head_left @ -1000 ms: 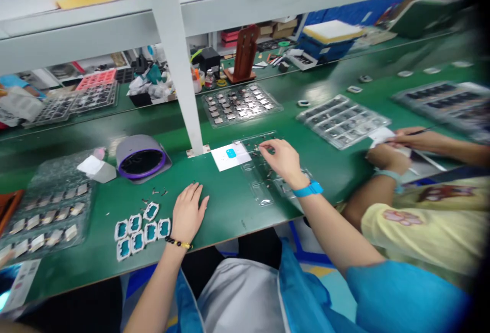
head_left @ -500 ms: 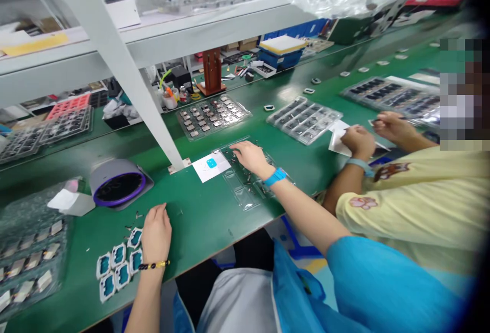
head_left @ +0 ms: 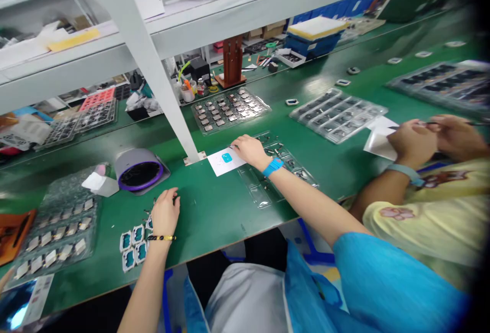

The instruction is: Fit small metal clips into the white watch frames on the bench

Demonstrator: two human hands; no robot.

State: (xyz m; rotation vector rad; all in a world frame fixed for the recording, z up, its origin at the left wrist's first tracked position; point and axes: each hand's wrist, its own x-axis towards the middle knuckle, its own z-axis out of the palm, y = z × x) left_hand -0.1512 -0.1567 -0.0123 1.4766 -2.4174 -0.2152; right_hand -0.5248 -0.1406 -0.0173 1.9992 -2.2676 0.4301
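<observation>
My right hand (head_left: 250, 151), with a blue watch band on the wrist, hovers at the right edge of a white paper (head_left: 225, 169). Its fingertips are pinched together around something small and dark that I cannot make out. A light-blue pad (head_left: 227, 158) lies on the paper among tiny specks. Below my right wrist is a clear plastic tray (head_left: 260, 196) with small parts in some of its compartments. My left hand (head_left: 164, 215) rests on the green bench, fingers loosely bent and apart, holding nothing visible. It partly covers a group of white frames with teal insides (head_left: 126, 241).
A slanted post (head_left: 164, 82) stands behind the paper. Left of it sits a grey device with a purple ring (head_left: 141, 175). Trays of metallic parts (head_left: 229, 111) and dark parts (head_left: 339, 113) lie farther back. A co-worker's hands (head_left: 417, 139) are at the right.
The camera view has swung left, so the bench contents appear farther right. My right hand has moved from over the clear tray to the paper's edge. My left hand's fingers have spread slightly.
</observation>
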